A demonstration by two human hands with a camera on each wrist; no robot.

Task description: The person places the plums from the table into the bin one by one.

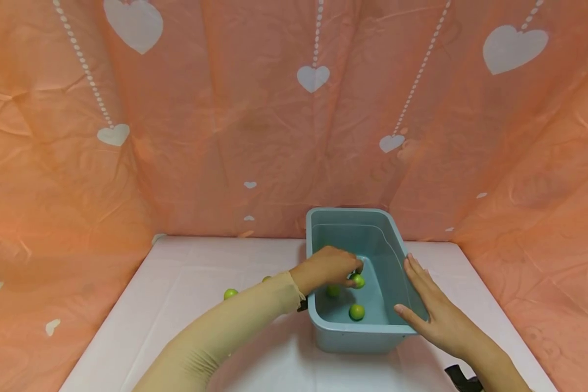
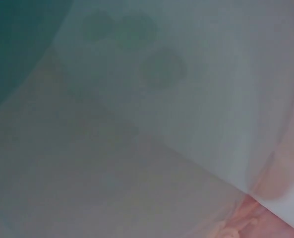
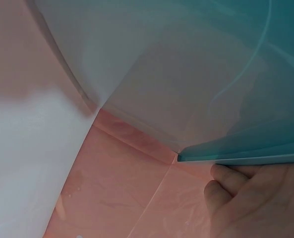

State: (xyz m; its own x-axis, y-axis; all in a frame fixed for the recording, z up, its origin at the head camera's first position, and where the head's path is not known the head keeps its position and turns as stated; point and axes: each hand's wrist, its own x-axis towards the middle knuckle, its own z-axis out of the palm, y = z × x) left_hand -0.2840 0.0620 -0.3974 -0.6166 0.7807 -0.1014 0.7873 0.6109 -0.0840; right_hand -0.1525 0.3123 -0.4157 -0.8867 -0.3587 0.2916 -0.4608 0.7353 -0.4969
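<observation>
My left hand point(image 1: 330, 267) reaches over the left rim into a blue-grey plastic bin point(image 1: 360, 328). Its thumb and fingers pinch a small green lime point(image 1: 357, 281) low inside the bin. Another lime point(image 1: 356, 312) lies on the bin floor toward the near end, and a further lime point(image 1: 333, 291) sits by the left wall below the hand. My right hand point(image 1: 441, 316) rests at the bin's near right corner, fingers straight along the outer side and thumb over the rim. In the right wrist view, its fingers point(image 3: 226, 181) touch just below the rim.
Left of the bin, a lime point(image 1: 231, 293) lies on the white table point(image 1: 191, 272), and another lime point(image 1: 267, 278) is partly hidden behind my left sleeve. An orange sheet with white hearts point(image 1: 255, 120) walls the back and sides. The left wrist view is hazy.
</observation>
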